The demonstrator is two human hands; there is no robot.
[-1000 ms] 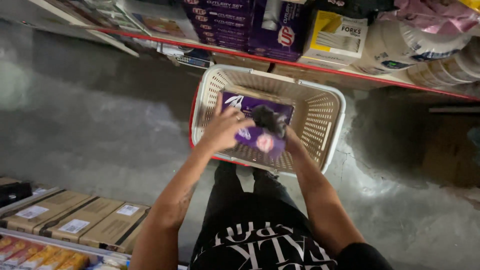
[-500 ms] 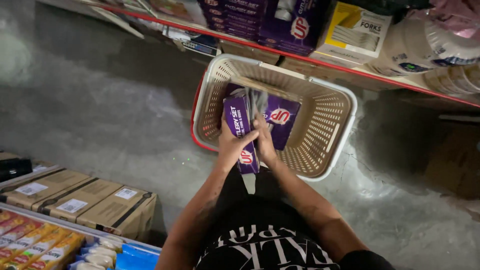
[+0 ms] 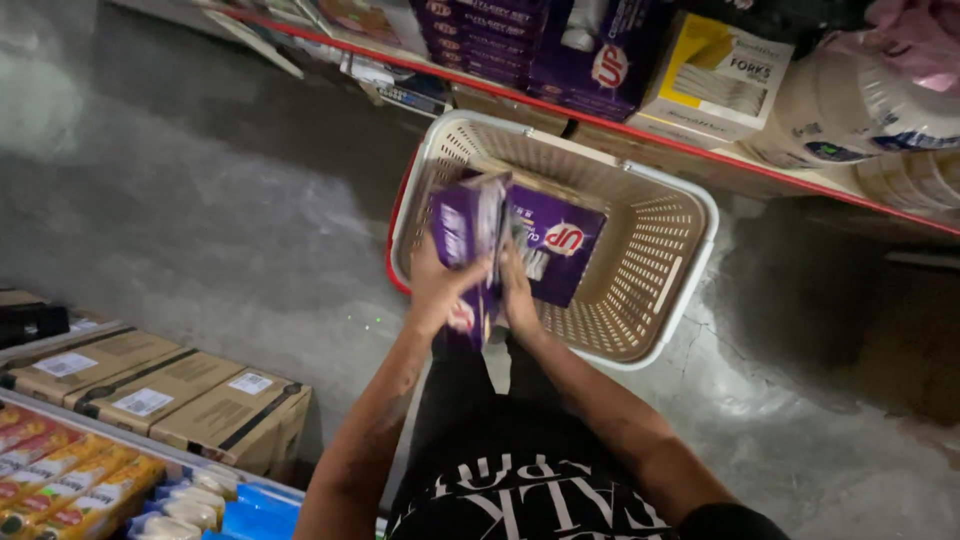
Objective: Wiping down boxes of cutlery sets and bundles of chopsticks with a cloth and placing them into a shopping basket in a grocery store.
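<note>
The scene is dim, with soft light falling from above and the left. The concrete floor (image 3: 200, 230) carries a pale sheen at upper left and darkens to deep shadow at the right, beneath the shelf (image 3: 800, 180). The held purple box (image 3: 470, 250) is smeared by motion blur, as are both hands gripping it. The cream basket (image 3: 640, 300) rim stays fairly sharp. Wide-angle distortion bends the shelf edge and stretches the cardboard cartons (image 3: 160, 390) toward the lower left corner. Colours look muted and slightly grainy.
</note>
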